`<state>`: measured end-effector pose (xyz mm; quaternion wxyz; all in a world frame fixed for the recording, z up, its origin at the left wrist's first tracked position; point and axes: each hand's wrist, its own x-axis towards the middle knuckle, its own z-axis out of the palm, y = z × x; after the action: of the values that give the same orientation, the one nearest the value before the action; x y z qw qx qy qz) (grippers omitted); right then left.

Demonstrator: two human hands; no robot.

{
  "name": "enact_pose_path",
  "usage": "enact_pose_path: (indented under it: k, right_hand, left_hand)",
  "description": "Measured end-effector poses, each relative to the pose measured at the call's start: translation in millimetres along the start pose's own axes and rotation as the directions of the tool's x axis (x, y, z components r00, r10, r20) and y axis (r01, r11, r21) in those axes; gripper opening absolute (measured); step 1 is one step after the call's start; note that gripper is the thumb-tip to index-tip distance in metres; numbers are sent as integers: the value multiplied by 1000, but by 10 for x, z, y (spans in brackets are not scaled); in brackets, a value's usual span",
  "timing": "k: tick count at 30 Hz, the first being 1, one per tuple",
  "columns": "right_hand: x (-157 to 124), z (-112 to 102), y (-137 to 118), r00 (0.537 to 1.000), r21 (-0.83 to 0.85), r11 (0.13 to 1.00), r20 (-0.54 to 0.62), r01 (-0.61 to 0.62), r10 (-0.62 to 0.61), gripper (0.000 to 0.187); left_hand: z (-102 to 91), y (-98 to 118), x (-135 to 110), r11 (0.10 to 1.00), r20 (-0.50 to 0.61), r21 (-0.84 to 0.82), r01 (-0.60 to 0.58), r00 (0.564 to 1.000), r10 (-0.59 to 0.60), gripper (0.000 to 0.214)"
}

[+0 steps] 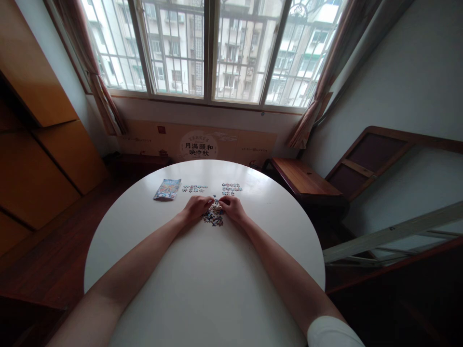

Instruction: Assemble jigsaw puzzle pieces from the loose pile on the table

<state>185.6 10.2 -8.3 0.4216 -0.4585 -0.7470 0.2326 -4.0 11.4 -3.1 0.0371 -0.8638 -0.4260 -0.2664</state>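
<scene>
A loose pile of jigsaw puzzle pieces [213, 218] lies on the white round table [217, 284], between and just below my hands. My left hand [197, 206] is closed, thumb and fingers pinched at the pile's far edge; a small puzzle piece seems to be at the fingertips. Facing it, my right hand [233, 207] is pinched too, its fingertips close to those of the left. Whatever the right fingers hold is too small to make out. Beyond my left hand lies a spread group of pieces [195, 188]; beyond my right, tighter rows of pieces [231, 188].
A colourful printed packet [167, 189] lies flat on the table, left of the piece groups. Past the table's far edge, a printed board [144, 140] stands below the barred window. A wooden bench [302, 176] is at the right, wooden cabinets [65, 159] at the left.
</scene>
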Motion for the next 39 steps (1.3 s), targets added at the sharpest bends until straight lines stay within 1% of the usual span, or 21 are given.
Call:
enact_pose_path:
  k: [5, 7, 8, 10, 13, 15, 18, 24, 26, 30, 34, 39]
  right_hand:
    - [8, 22, 39, 1000, 33, 999, -11, -19, 20, 20]
    - [12, 34, 60, 999, 51, 998, -13, -35, 36, 21]
    - [14, 39, 69, 999, 59, 997, -13, -43, 44, 21]
    - [16, 46, 80, 998, 68, 996, -11, -54, 55, 21]
    - [14, 45, 78, 998, 70, 996, -7, -60, 61, 20]
    - [10, 38, 68, 998, 67, 996, -5, -59, 60, 20]
    - [6, 29, 52, 999, 58, 997, -1, -53, 53, 20]
    - [7, 30, 53, 1000, 38, 999, 3, -29, 28, 20]
    - [9, 36, 61, 1000, 35, 999, 8, -27, 26, 20]
    - [11, 46, 78, 1000, 25, 999, 10, -27, 27, 21]
    - [12, 44, 78, 1000, 20, 1000, 10, -22, 22, 21]
    - [11, 37, 69, 1000, 17, 1000, 1, -19, 19, 21]
  left_hand:
    - [4, 18, 4, 999, 30, 22, 45, 999, -46, 31]
    - [2, 31, 5, 993, 31, 65, 96, 995, -98, 32]
    - [-3, 37, 7, 986, 21, 87, 140, 990, -142, 33]
    - [-19, 45, 12, 957, -15, 118, 265, 964, -265, 33]
    - [-51, 40, 24, 877, -52, 139, 461, 887, -458, 33]
    - [-67, 29, 30, 828, -48, 158, 538, 842, -538, 32]
    - [-72, 12, 37, 790, -20, 195, 581, 808, -589, 31]
    - [-50, -2, 50, 766, 12, 229, 601, 785, -620, 31]
    - [-51, 8, 45, 770, -9, 228, 596, 792, -610, 30]
    - [-72, 51, 27, 826, -53, 214, 521, 851, -523, 31]
    - [-82, 86, 22, 870, -12, 227, 437, 895, -447, 27]
    - [-36, 62, 31, 920, 17, 199, 337, 938, -347, 26]
